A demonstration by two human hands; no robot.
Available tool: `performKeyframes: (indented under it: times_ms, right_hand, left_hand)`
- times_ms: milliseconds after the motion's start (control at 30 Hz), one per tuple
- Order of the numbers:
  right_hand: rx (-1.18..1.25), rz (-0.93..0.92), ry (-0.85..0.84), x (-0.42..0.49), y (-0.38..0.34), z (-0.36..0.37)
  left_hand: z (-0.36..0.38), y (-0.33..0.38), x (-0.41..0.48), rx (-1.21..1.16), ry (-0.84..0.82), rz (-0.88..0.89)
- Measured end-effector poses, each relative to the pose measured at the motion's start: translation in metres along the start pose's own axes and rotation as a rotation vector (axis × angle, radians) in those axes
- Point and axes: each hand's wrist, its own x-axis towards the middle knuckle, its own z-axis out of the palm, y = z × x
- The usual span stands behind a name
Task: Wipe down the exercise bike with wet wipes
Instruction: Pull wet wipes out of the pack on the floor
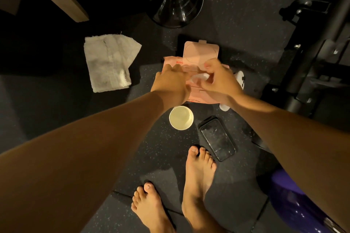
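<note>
2 bare feet (198, 176) nearest. 1 dark phone (217, 139) and 1 paper cup (181, 117) just on the near side of the pack. 1 pink wipes pack (171, 61) on the floor, lid (201, 53) flipped up, red "gumi" on top; small print on the near edge is mostly unreadable. Left hand (170, 79) lies flat on the pack, fingers straight. Right hand (217, 79) pinches 1 white wipe (200, 77) at the opening. 1 towel (109, 62) left of the pack. Black bike frame (299, 83) right of the pack.
</note>
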Motion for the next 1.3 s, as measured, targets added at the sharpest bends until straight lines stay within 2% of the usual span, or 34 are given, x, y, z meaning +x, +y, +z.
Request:
performKeyframes:
  times_ms: [67, 133, 333, 433, 533, 667, 733, 833, 900, 967, 1000, 1067, 1167, 1233, 1300]
  right_hand:
    - [-0.057, -0.065, -0.015, 0.002, -0.003, 0.005]
    - [0.098, -0.047, 0.065, 0.005, -0.006, 0.006]
    - [0.554, 0.265, 0.049, 0.014, -0.012, 0.000]
    - [0.622, 0.360, 0.011, 0.019, -0.010, -0.004]
    - [0.744, 0.401, 0.014, 0.019, -0.010, -0.003]
    - [0.645, 0.345, -0.023, 0.016, -0.009, 0.002]
    - [0.639, 0.347, 0.065, 0.015, -0.008, 0.000]
    - [0.661, 0.336, 0.300, 0.012, -0.007, -0.001]
    - [0.436, 0.123, 0.331, 0.004, -0.007, 0.003]
    - [0.116, -0.067, 0.168, -0.004, -0.004, 0.015]
    - [-0.028, -0.089, 0.096, -0.005, -0.001, 0.019]
    - [-0.158, -0.054, 0.128, -0.003, 0.001, 0.018]
    - [0.084, 0.045, 0.344, -0.004, -0.012, 0.001]
    - [0.249, 0.108, 0.365, -0.007, -0.020, -0.014]
    - [0.204, 0.095, 0.315, -0.010, -0.023, -0.029]
  left_hand:
    - [0.001, 0.000, 0.004, -0.206, 0.031, -0.020]
    - [0.003, 0.005, 0.005, -0.370, 0.013, -0.003]
    - [0.004, 0.018, 0.018, -0.635, -0.018, -0.179]
    - [0.005, 0.015, 0.023, -0.702, 0.000, -0.212]
    - [0.005, 0.004, 0.024, -0.788, 0.053, -0.319]
    - [0.004, -0.006, 0.019, -0.895, 0.093, -0.355]
    - [0.005, -0.006, 0.016, -0.879, 0.101, -0.354]
    - [0.008, -0.008, 0.013, -0.899, 0.145, -0.382]
    - [0.008, -0.006, 0.012, -0.915, 0.146, -0.403]
    - [0.009, -0.005, 0.011, -0.959, 0.127, -0.428]
    - [0.008, -0.003, 0.010, -0.991, 0.116, -0.439]
    - [0.007, -0.001, 0.007, -0.997, 0.101, -0.446]
    - [0.007, -0.002, 0.003, -0.863, 0.095, -0.397]
    - [0.006, -0.003, 0.001, -0.747, 0.084, -0.351]
    - [0.004, -0.004, 0.001, -0.638, 0.077, -0.308]
